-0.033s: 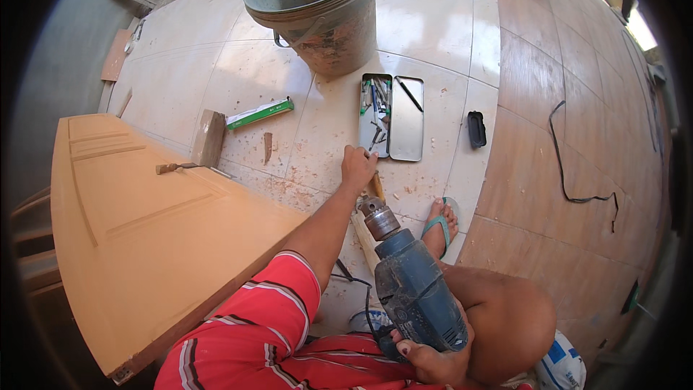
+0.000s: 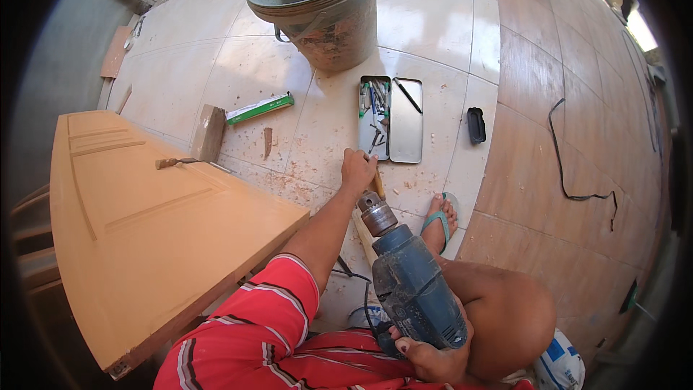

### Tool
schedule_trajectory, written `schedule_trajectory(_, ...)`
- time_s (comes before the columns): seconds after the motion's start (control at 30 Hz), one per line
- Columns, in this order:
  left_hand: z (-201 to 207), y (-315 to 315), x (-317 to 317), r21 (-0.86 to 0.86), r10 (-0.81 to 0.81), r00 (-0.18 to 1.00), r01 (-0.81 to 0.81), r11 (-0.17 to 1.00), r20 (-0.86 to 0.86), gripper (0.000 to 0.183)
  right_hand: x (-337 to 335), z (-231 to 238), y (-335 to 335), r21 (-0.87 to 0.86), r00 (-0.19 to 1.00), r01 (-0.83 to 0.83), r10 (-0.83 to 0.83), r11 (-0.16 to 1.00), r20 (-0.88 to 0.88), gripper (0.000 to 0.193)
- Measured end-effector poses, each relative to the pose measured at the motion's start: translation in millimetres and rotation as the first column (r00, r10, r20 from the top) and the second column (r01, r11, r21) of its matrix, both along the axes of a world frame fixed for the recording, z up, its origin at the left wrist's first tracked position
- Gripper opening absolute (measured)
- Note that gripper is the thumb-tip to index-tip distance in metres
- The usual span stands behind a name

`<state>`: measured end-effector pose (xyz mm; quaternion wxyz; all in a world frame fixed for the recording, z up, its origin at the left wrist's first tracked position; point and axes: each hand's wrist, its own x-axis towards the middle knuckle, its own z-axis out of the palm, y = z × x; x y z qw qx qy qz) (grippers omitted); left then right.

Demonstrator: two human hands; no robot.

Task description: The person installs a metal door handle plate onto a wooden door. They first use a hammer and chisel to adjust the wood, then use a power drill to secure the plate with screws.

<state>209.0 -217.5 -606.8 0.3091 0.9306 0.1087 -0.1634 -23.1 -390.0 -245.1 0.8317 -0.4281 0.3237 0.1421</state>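
Observation:
My right hand (image 2: 439, 361) is wrapped round the handle of a dusty blue-grey power drill (image 2: 415, 285). Its metal chuck (image 2: 375, 213) points away from me, and no bit shows in it. My left hand (image 2: 359, 172) reaches to the near end of an open metal tin (image 2: 363, 130). Its fingers are bent together by the tin's corner; what they pinch, if anything, is hidden. Drill bits (image 2: 376, 112) and other small pieces lie in the tin's left half. A black pencil-like stick (image 2: 408, 96) rests in the lid (image 2: 408, 137). Behind the chuck lies a wooden handle (image 2: 378, 182), partly covered.
A yellow-orange door panel (image 2: 159, 209) fills the left, with a chisel-like tool (image 2: 180, 163) on it. A large dirty bucket (image 2: 332, 36) stands beyond the tin. Nearby are a green-and-white box (image 2: 260, 108), a wood block (image 2: 208, 133), a black case (image 2: 476, 126) and a cable (image 2: 559, 152).
Almost nothing differs. The view has shifted very slightly; both hands and the drill keep their places.

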Motion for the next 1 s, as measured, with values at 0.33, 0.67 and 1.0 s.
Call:
schedule_trajectory(0.33,20.6,9.6,-51.7,-0.065,-0.027,0.942,0.052,0.997,0.336,0.039,-16.7,6.8,9.7,0.060,1.000,-0.017,0.018,0.998,-0.022,0.081)
schedule_trajectory(0.67,-5.1,17.0,-1.7,-0.135,0.165,0.930,-0.127,0.983,0.329,0.022,-9.6,14.9,-7.1,0.053,0.982,0.141,-0.132,0.989,-0.136,0.082)
schedule_trajectory(1.0,20.6,26.5,-87.2,-0.396,0.232,0.949,-0.134,0.908,0.212,0.017,-1.8,20.8,-24.5,0.053,0.957,0.291,-0.291,0.955,-0.021,0.082)
